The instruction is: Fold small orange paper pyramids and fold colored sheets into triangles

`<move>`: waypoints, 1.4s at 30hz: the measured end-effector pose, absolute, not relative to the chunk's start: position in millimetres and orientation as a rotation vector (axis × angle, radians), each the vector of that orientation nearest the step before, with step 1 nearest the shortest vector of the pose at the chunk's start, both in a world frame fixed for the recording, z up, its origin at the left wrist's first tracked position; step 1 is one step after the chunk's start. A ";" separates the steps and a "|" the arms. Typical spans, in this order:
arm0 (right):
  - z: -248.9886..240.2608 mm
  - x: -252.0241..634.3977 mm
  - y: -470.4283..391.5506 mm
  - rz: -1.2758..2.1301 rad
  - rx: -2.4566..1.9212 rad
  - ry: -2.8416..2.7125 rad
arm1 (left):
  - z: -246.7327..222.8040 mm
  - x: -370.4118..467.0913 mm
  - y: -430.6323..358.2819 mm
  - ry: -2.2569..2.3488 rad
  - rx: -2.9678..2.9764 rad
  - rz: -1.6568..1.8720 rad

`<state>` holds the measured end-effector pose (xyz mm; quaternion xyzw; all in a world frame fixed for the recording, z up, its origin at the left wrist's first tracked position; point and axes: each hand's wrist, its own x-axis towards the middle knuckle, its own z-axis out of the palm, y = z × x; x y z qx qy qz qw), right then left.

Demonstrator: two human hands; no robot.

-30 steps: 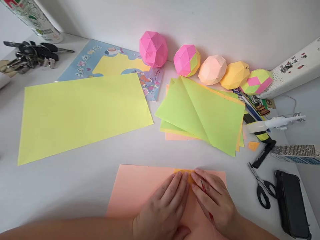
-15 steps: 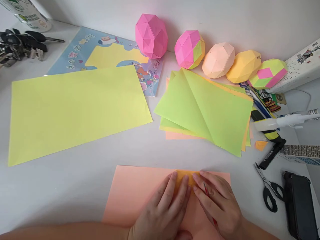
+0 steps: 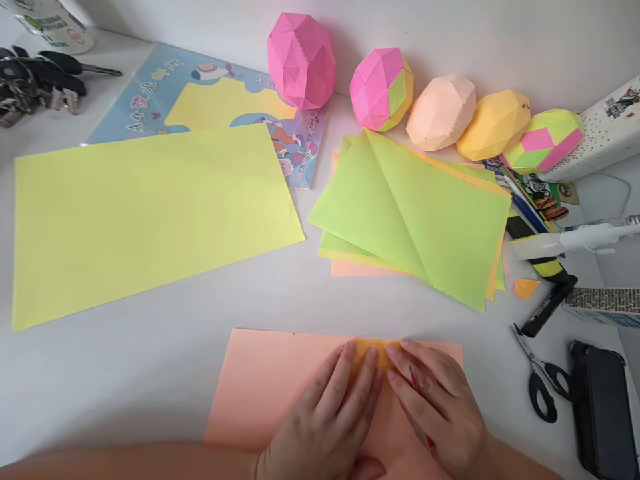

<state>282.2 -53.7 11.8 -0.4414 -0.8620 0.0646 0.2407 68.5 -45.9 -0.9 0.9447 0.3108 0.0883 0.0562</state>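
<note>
Where the hands meet: the fingertips of the left hand point(image 3: 323, 413), extended, and the right hand point(image 3: 447, 410), partly curled around a thin red tool point(image 3: 413, 380), rest on an orange paper piece point(image 3: 383, 360) atop a salmon sheet point(image 3: 260, 373).
Beyond the fingertips: a creased green sheet point(image 3: 415, 213) tops a paper pile; behind it, five faceted paper eggs point(image 3: 441, 113).
Left beyond the grip: a yellow sheet point(image 3: 155, 227) overlaps an A4 paper packet point(image 3: 150, 83).
Right of the grip: scissors point(image 3: 543, 383), black marker point(image 3: 549, 307).
Under the fingers: much of the orange piece and the tool's middle, hidden.
Frame's bottom: cuts off the salmon sheet.
</note>
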 end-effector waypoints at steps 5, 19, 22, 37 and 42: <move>12.4 281.1 -53.3 0.176 -1.208 -2.361 | 0.4 67.7 -45.8 0.939 2.864 0.260; 11.0 283.5 -54.7 0.211 -1.209 -2.368 | 1.7 67.3 -44.5 0.919 2.886 0.206; 9.8 284.2 -56.2 0.226 -1.211 -2.358 | 1.9 67.9 -44.2 0.925 2.881 0.217; 10.9 280.5 -58.6 0.170 -1.192 -2.326 | 0.5 68.6 -46.5 0.929 2.885 0.296; 10.5 282.0 -59.9 0.168 -1.189 -2.345 | 1.5 68.8 -45.7 0.936 2.884 0.294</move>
